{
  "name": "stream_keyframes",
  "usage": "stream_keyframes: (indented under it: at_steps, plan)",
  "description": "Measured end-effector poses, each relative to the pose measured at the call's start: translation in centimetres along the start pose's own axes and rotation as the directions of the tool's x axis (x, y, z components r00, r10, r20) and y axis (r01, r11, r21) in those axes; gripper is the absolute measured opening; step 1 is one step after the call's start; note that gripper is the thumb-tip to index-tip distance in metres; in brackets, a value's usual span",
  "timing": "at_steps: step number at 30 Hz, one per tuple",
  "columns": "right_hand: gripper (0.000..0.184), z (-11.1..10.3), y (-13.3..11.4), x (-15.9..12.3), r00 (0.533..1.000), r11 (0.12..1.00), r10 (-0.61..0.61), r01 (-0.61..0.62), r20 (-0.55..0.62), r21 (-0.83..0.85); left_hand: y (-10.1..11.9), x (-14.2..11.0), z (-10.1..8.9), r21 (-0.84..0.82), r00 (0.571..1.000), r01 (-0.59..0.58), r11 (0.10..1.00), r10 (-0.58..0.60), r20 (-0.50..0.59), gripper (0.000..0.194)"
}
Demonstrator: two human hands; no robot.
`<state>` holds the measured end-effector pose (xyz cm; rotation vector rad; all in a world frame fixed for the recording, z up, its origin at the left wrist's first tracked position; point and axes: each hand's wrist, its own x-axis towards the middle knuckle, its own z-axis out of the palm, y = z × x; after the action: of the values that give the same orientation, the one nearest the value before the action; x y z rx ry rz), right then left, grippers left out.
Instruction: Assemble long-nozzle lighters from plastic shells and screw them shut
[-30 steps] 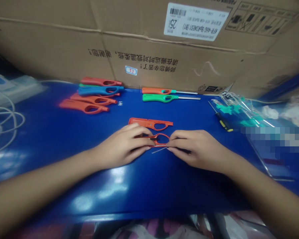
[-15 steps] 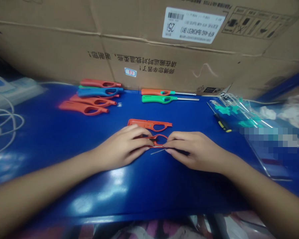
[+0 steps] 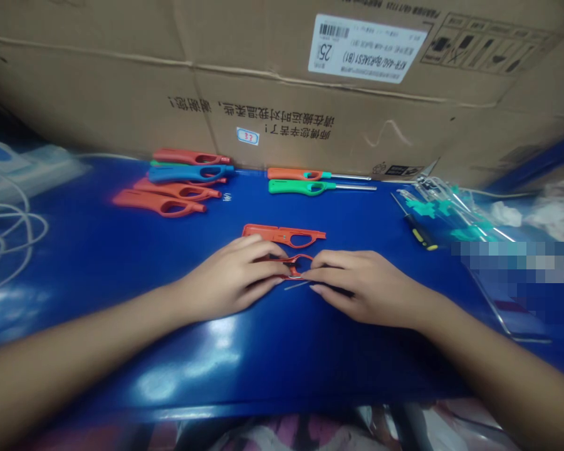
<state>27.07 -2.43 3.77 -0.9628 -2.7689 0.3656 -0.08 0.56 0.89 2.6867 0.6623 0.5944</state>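
My glossy blue table [image 3: 282, 357]
In front of me lie an orange shell half [image 3: 282, 235], 2 long-nosed lighters [image 3: 286, 186] farther back, stacked handles [image 3: 178, 173] at my left, small metal bits [image 3: 227, 196] beside them, and a screwdriver [image 3: 419, 231] at right.

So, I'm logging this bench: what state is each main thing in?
Near casing: open side up, held
Far casing: open side up
Thin rod: partly hidden
Left hand: gripping near casing
Right hand: curled at near casing
Orange lighter: metal tube fitted
Green lighter: metal tube fitted
Stacked casings: lying overlapped
Screwdriver: lying unheld
White cable: loosely coiled
Cardboard box: printing upside down
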Motion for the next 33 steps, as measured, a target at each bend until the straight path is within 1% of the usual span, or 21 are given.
stream_keyframes:
  at_steps: [5, 9, 14, 18, 29, 33]
  plan:
    - [0.028, -0.05, 0.12, -0.04, 1.000, 1.000, -0.021, 0.021, -0.012, -0.004, -0.02, -0.06, -0.01, 0.008, 1.000, -0.005, 1.000, 0.005, 0.003, 0.022]
    - [0.028, -0.24, -0.03, 0.03, 0.999, 0.999, -0.038, 0.038, 0.017, -0.012, 0.06, -0.11, -0.07, 0.009, 1.000, -0.004, 1.000, 0.004, -0.005, 0.022]
    - [0.030, -0.32, -0.27, 0.02, 0.997, 0.995, -0.068, 0.070, 0.041, -0.067, 0.08, -0.04, 0.02, 0.013, 1.000, -0.016, 1.000, 0.016, -0.018, 0.023]
    - [0.030, -0.37, -0.20, -0.01, 0.998, 0.995, -0.049, 0.054, 0.049, -0.089, 0.04, -0.05, 0.02, 0.003, 1.000, -0.011, 1.000, 0.011, -0.016, 0.022]
    - [0.029, -0.33, -0.12, -0.08, 0.999, 0.998, -0.035, 0.036, 0.019, -0.057, 0.04, 0.06, 0.03, -0.021, 1.000, 0.008, 1.000, -0.009, -0.011, 0.022]
    - [0.028, -0.35, -0.12, -0.08, 0.999, 0.999, -0.031, 0.033, 0.032, -0.044, 0.07, 0.02, 0.01, -0.025, 1.000, 0.007, 1.000, -0.007, -0.008, 0.022]
